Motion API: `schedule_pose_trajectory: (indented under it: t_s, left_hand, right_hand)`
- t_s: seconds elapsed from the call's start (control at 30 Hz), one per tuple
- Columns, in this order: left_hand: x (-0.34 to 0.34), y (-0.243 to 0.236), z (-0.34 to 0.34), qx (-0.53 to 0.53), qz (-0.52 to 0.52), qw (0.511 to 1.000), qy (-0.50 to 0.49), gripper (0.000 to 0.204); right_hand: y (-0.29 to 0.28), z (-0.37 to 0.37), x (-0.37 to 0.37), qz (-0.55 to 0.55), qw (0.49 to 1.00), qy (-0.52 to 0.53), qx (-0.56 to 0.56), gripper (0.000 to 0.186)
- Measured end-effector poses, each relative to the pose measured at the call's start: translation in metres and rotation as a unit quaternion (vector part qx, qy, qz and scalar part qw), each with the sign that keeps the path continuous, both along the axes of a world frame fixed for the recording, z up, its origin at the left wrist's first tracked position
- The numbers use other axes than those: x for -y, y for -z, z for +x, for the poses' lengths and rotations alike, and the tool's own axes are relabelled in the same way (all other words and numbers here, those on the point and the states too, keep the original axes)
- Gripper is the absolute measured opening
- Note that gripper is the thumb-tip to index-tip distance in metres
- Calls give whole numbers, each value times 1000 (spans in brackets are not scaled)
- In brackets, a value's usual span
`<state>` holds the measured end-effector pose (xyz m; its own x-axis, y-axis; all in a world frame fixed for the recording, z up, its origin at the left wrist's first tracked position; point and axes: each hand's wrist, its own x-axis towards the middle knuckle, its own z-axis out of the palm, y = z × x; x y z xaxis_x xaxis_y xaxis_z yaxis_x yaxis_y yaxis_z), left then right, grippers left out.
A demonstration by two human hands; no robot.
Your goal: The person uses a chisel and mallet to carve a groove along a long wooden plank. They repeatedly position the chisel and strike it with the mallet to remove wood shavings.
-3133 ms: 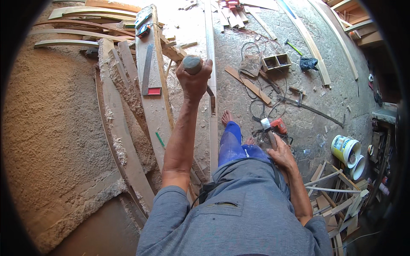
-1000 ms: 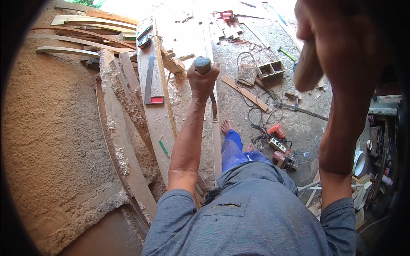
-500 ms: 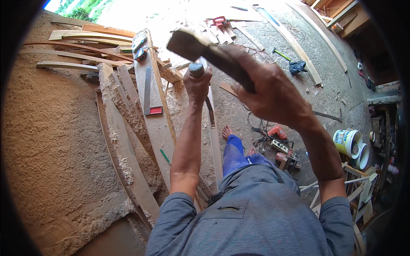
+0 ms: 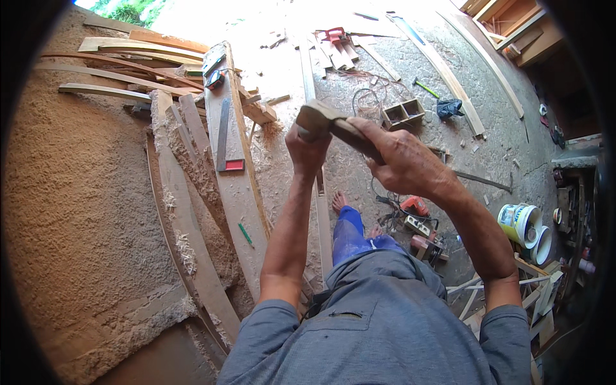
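My right hand (image 4: 410, 160) is closed round the dark handle of a wooden mallet (image 4: 316, 119). The mallet's head sits right over my left hand (image 4: 308, 155), at the top end of the tool held there. That tool looks like a chisel (image 4: 310, 135) with a round, greyish handle end; its lower part is hidden by my fist. Beneath my hands runs a long narrow wooden piece (image 4: 323, 224) with a dark slot in it, beside my bare foot.
To the left a broad plank (image 4: 240, 199) carries a try square (image 4: 223, 138), a green pencil (image 4: 246, 235) and a tape measure (image 4: 215, 79). Sawdust and stacked boards lie beyond. Red power tools (image 4: 416, 206), cables, a wooden box (image 4: 403, 114) and white buckets (image 4: 520, 224) are on the right.
The mallet has come down and to the right onto the chisel's end. My left hand has shifted slightly right and lower, and the wooden box beyond has come into sight.
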<state>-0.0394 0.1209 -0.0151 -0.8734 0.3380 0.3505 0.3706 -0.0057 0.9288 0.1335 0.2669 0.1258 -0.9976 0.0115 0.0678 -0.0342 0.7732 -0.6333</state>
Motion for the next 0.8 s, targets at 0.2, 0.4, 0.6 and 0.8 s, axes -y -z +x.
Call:
schedule_pose_trajectory:
  t_s: [0.2, 0.4, 0.6, 0.8]
  left_hand:
    - [13, 11, -16, 49, -17, 998, -39, 20]
    - [4, 6, -9, 46, -33, 998, -43, 22]
    - [-2, 26, -20, -71, -45, 987, -135, 38]
    - [-52, 96, -124, 251, -139, 954, -89, 17]
  right_hand:
    - [-114, -29, -10, 8, 953, 35, -302, 56]
    - [-52, -58, -1, 79, 952, 96, -280, 49]
    - [26, -6, 5, -72, 993, 79, 49, 66]
    - [65, 60, 12, -233, 934, 207, 175, 72]
